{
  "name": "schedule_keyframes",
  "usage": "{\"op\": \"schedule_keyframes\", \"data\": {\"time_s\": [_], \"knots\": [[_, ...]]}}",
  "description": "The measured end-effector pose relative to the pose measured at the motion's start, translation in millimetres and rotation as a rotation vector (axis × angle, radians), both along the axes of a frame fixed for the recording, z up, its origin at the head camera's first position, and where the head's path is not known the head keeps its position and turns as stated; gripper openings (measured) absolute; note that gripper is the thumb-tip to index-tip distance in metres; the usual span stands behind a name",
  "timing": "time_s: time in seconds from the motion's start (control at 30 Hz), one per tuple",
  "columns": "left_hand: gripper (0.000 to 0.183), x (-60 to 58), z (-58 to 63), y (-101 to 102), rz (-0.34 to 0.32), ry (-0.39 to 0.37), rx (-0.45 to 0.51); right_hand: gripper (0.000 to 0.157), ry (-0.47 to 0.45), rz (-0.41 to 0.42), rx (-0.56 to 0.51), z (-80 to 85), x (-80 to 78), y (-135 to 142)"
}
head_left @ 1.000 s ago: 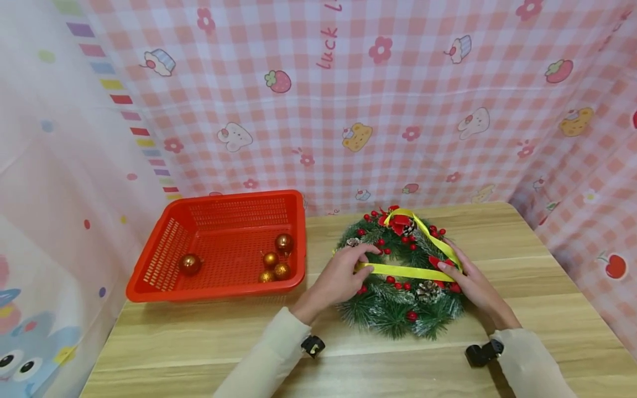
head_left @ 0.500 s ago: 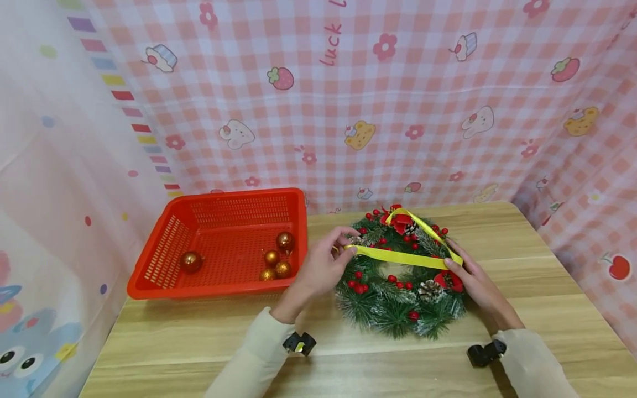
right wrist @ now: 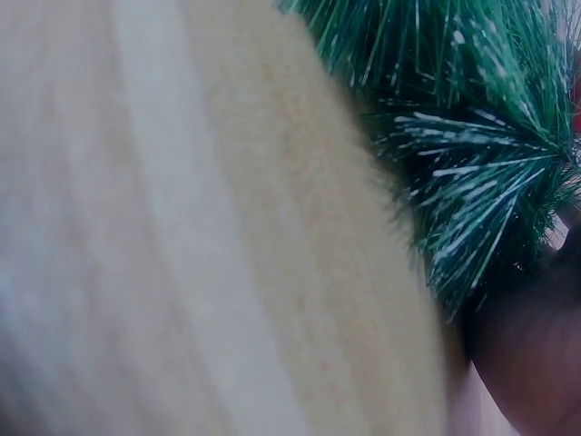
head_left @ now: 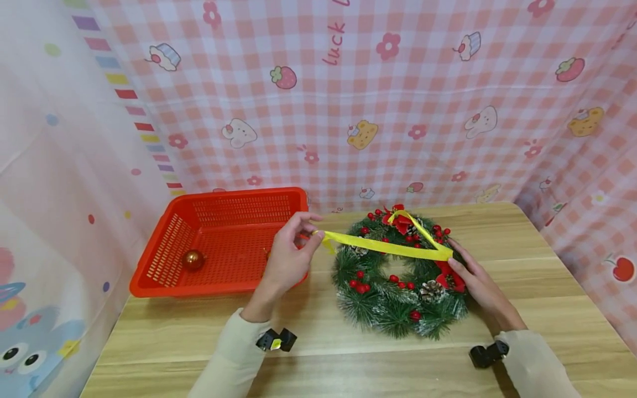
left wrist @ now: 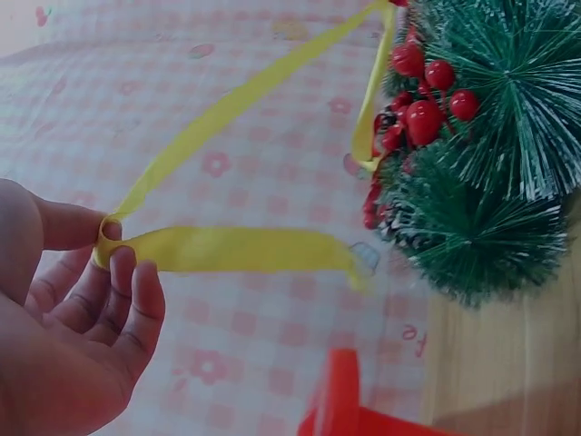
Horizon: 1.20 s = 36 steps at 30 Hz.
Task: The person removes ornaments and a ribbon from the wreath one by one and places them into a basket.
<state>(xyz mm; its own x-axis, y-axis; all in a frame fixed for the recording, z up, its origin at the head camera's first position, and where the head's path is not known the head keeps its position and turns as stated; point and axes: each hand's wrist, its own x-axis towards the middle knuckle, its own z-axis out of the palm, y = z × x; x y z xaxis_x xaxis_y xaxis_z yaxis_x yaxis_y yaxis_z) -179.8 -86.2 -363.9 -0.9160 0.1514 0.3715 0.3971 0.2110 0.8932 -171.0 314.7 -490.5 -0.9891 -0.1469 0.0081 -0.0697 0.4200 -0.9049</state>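
In the head view my left hand (head_left: 288, 254) pinches a yellow ribbon (head_left: 368, 242) near the red basket's right rim. The left wrist view shows the ribbon (left wrist: 236, 249) looped between thumb and fingertips, its loose end hanging past them. From there it stretches right, over a green wreath (head_left: 378, 309), and folds back up to a red bow at the wreath's top. At the wreath's right edge, my right hand (head_left: 480, 284) grips it, thumb over the front, right by the ribbon's fold. Pine cones and red berries dot the wreath. The right wrist view catches only green bristles (right wrist: 481, 173) and part of the hand.
A red plastic basket (head_left: 219, 290) stands on the left of the wooden table (head_left: 378, 365). One bronze ball ornament (head_left: 193, 260) shows inside; my left hand covers most of its right end. A pink checked curtain (head_left: 318, 99) hangs behind the table.
My left hand has moved left and up from over the wreath to the basket, drawing the ribbon out. The fold by my right hand has shifted up and left. The right hand has barely moved.
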Motion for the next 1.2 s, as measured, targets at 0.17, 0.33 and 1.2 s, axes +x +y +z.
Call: {"op": "schedule_keyframes", "data": {"time_s": [0.17, 0.33, 1.2], "knots": [[0.02, 0.5, 5.6, -11.2, 0.04, 0.024, 0.067, 0.059, 0.003, -0.004, 0.01, -0.4, 0.1, 0.5], [0.02, 0.6, 12.2, -25.4, 0.095, 0.019, 0.133, 0.06, 0.001, -0.006, 0.011, 0.2, 0.0, 1.2], [0.018, -11.9, 18.8, -121.2, 0.512, -0.074, 0.614, 0.061, -0.016, -0.002, 0.026, 0.0, -1.2, 1.2]]}}
